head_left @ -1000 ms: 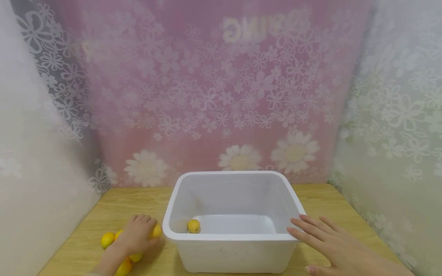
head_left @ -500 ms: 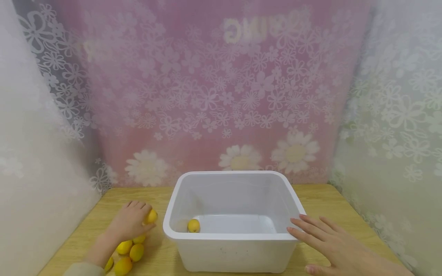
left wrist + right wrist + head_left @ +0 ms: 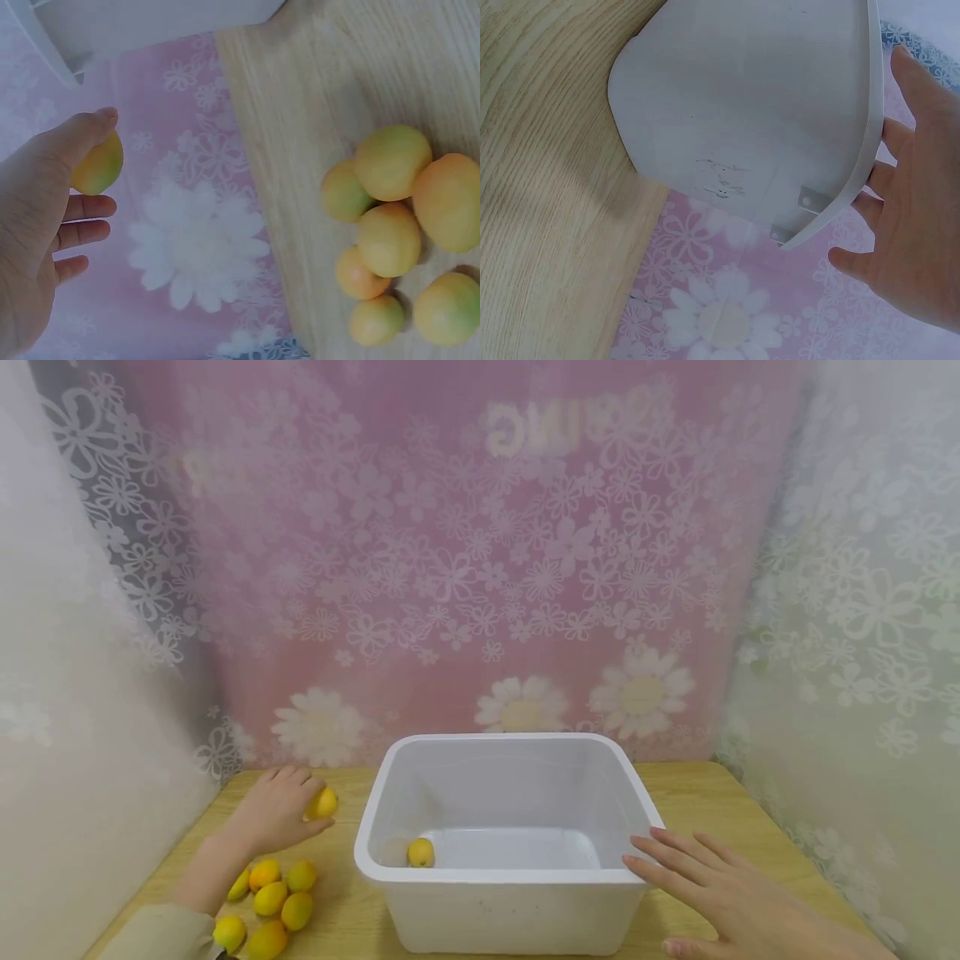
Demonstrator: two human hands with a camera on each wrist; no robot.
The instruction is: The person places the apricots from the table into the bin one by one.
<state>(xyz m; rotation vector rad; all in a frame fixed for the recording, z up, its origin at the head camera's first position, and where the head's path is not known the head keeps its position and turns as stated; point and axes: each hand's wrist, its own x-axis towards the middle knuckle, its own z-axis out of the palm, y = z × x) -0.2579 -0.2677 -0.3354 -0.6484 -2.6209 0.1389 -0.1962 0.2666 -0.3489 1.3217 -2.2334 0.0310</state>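
My left hand [image 3: 272, 810] holds a yellow lemon [image 3: 322, 803] between thumb and fingers, off the tabletop, left of the white plastic tub [image 3: 510, 876]. The left wrist view shows this lemon [image 3: 102, 166] with a greenish side; the lower fingers are free of it. One lemon [image 3: 421, 852] lies inside the tub, in its near left corner. Several more lemons [image 3: 270, 899] lie grouped on the table below my left forearm. On the tub's right rim rest the straight, spread fingertips of my right hand [image 3: 720, 893], also visible in the right wrist view.
The wooden table [image 3: 750, 827] carries the tub at its middle. Behind it hangs a pink flowered curtain [image 3: 450, 568]. Pale flowered sheets enclose the left and right sides. The tub's raised walls stand between the two hands.
My left hand has lifted away from the lemon group, moving forward and slightly left with one lemon in its grip. More of the group is now uncovered. My right hand has stayed still.
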